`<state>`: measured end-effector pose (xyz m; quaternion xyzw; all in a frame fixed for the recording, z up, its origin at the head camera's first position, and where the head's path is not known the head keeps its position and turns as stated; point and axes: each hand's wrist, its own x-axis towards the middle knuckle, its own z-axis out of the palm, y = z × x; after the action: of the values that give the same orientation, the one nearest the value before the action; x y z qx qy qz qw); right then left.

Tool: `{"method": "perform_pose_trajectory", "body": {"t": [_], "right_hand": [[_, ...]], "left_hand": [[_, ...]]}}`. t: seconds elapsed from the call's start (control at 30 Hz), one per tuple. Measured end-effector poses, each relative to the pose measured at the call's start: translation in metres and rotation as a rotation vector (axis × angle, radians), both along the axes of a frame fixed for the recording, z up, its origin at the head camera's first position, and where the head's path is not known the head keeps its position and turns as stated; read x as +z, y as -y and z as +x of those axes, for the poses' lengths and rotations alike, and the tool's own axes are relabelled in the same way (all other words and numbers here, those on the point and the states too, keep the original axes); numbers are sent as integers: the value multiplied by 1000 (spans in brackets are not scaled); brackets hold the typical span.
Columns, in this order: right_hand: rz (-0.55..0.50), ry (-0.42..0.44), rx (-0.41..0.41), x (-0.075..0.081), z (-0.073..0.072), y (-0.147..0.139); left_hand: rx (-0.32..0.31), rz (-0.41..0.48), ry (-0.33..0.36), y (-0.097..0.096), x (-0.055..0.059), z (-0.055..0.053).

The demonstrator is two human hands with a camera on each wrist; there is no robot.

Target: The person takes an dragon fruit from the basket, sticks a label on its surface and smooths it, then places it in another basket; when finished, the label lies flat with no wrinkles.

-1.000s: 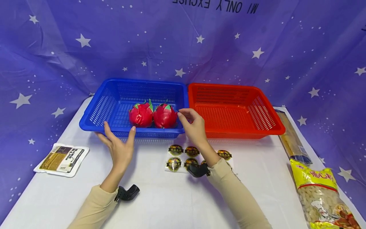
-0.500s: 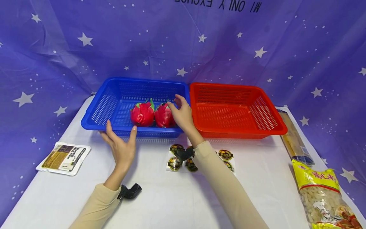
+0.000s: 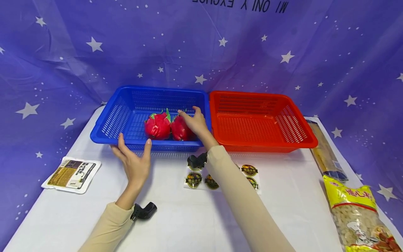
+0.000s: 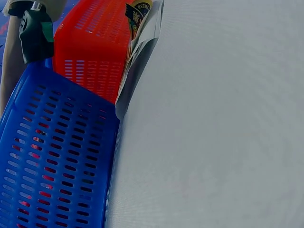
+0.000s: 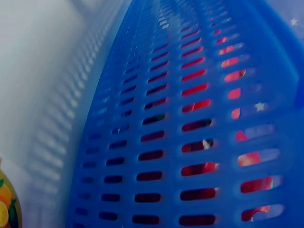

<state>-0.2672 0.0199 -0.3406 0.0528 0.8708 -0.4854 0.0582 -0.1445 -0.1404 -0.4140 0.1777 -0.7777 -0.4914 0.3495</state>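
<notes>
Two red dragon fruits lie side by side in the blue basket [image 3: 104, 140]: the left dragon fruit [image 3: 156, 126] and the right dragon fruit [image 3: 179, 130]. In the head view my right hand [image 3: 199, 123] reaches over the right dragon fruit from the right, thumb near its top. Fruit and hand overlap there, so the grip is unclear. My left hand [image 3: 136, 168] is at the basket's front rim, thumb and fingers spread and touching it. Red shows through the slots of the blue basket wall [image 5: 173, 109] in the right wrist view. Neither wrist view shows the fingers.
A red basket [image 3: 267, 148] adjoins the blue one on the right. In front lies a sheet of round fruit stickers [image 3: 193, 180], partly under the right arm. A flat food pack [image 3: 72, 175] is at left. At right are a yellow pasta bag [image 3: 355, 213] and a long brown package [image 3: 325, 150].
My right hand has gone from the blue basket's front-right rim to above the right dragon fruit, then closer to it, its thumb farther left. The left hand and both fruits keep their places.
</notes>
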Motion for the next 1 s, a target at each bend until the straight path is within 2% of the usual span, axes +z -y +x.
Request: {"method": "perform_pose_trajectory", "body": {"t": [0.2,0.33,0.57,0.8,1.0], "right_hand": [[-1,94,9,-4,-5,3],[1,160,-1,-5,-7,3],[-14,185,25,-6,-7,3],[-95,192,84,-4,-5,2],[-111,265,101,-1,-3,0]], "left_hand": [[6,-15,-37,0,-1,-1],[-1,-20,-14,0,0,0],[-5,-15,-2,0,0,1],[-2,-28,-9,1,1,0],[3,-32,-11,1,-1,0]]}}
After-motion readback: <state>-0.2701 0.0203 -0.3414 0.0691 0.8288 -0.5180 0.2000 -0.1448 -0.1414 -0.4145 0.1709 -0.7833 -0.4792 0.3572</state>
